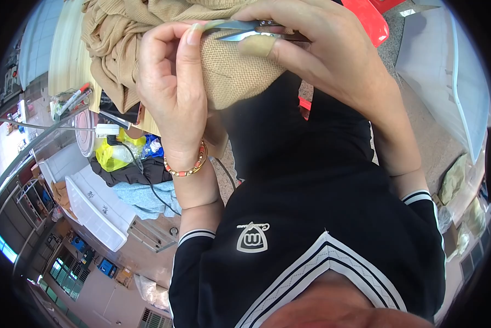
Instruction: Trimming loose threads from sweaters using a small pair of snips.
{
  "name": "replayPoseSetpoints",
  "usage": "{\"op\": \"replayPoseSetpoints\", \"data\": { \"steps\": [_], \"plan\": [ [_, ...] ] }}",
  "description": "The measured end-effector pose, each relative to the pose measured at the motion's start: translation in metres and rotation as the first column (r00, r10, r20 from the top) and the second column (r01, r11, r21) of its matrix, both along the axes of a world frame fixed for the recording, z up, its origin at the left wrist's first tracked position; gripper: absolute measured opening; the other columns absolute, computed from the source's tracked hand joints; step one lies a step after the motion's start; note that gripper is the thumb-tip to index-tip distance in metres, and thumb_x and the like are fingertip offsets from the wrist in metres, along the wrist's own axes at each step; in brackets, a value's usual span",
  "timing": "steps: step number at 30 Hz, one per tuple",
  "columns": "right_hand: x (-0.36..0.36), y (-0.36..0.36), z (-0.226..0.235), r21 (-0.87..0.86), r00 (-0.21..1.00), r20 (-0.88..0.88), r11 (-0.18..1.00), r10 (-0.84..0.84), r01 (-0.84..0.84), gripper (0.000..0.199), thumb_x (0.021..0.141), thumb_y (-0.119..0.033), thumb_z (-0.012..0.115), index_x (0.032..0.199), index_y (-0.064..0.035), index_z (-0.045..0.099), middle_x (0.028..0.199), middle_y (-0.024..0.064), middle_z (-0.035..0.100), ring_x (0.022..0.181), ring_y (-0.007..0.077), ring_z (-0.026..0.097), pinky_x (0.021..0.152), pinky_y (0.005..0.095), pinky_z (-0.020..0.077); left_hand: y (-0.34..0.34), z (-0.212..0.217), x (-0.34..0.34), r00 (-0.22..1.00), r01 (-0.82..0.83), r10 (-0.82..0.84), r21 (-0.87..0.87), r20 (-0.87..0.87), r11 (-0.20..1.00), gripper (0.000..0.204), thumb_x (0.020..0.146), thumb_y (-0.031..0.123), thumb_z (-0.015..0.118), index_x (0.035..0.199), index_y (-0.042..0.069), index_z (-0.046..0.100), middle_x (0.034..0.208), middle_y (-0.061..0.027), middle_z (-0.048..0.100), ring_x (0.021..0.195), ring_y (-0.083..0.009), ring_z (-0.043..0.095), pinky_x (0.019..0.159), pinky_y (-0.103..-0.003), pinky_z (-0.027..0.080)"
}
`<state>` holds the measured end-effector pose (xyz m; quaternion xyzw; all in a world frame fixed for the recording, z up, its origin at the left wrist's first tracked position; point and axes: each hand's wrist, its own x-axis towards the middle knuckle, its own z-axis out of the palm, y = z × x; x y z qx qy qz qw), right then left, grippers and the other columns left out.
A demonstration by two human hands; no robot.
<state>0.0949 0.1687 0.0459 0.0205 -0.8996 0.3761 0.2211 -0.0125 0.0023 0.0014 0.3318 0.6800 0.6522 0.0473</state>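
A tan, coarse-knit piece of fabric [240,76] hangs over my lap and joins a bunched heap on the pale table. My left hand [174,82], with a beaded bracelet at the wrist, pinches the fabric's upper edge between thumb and fingers. My right hand [338,54] holds small metal thread snips [237,36]. Their blades are parted and point left, close to my left fingertips at the fabric edge. A tan cover wraps my right thumb tip. Whether a thread lies between the blades is too small to tell.
The pale wooden table [65,49] stands at upper left, with pens [73,98] near its edge. Below it are a white plug [107,130] with a dark cord, a yellow bag [111,156] and white bins [100,205]. Right of me are a red stool [368,22] and a translucent bin [442,71].
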Motion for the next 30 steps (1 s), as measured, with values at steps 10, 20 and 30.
{"op": "replayPoseSetpoints", "data": {
  "steps": [10, 20, 30],
  "plan": [
    [-0.007, 0.005, -0.007, 0.05, 0.998, 0.061, 0.999, -0.012, 0.009, 0.023, 0.083, -0.017, 0.069, 0.103, -0.0049, 0.066, 0.086, 0.0102, 0.061, 0.085, 0.03, 0.061, 0.078, 0.0385, 0.0472, 0.0, 0.002, -0.004, 0.994, 0.043, -0.043, 0.0, -0.105, 0.999, 0.008, 0.096, 0.004, 0.058, 0.1, -0.003, 0.058, 0.094, -0.0054, 0.064, 0.083, -0.0072, 0.058, 0.074, -0.021, 0.047],
    [-0.004, 0.008, 0.006, -0.003, 0.997, 0.078, 1.0, -0.003, 0.003, 0.02, 0.088, -0.023, 0.065, 0.092, -0.0033, 0.068, 0.084, 0.0119, 0.066, 0.088, 0.0312, 0.063, 0.092, 0.0471, 0.0334, 0.002, 0.005, 0.0, 0.98, 0.005, -0.014, -0.05, -0.198, 0.999, 0.009, 0.097, 0.005, 0.057, 0.103, -0.002, 0.056, 0.096, -0.0068, 0.066, 0.085, -0.0091, 0.06, 0.076, -0.022, 0.048],
    [-0.002, 0.007, 0.007, -0.227, 0.999, 0.035, 0.974, -0.006, 0.014, 0.018, 0.084, -0.018, 0.071, 0.093, -0.0029, 0.068, 0.081, 0.0122, 0.065, 0.078, 0.028, 0.063, 0.08, 0.0342, 0.0425, -0.002, 0.001, -0.006, 0.994, 0.107, -0.105, 0.119, -0.024, 0.987, 0.016, 0.098, 0.007, 0.053, 0.111, -0.002, 0.051, 0.114, -0.0189, 0.064, 0.104, -0.0177, 0.06, 0.094, -0.029, 0.045]
  ]
}}
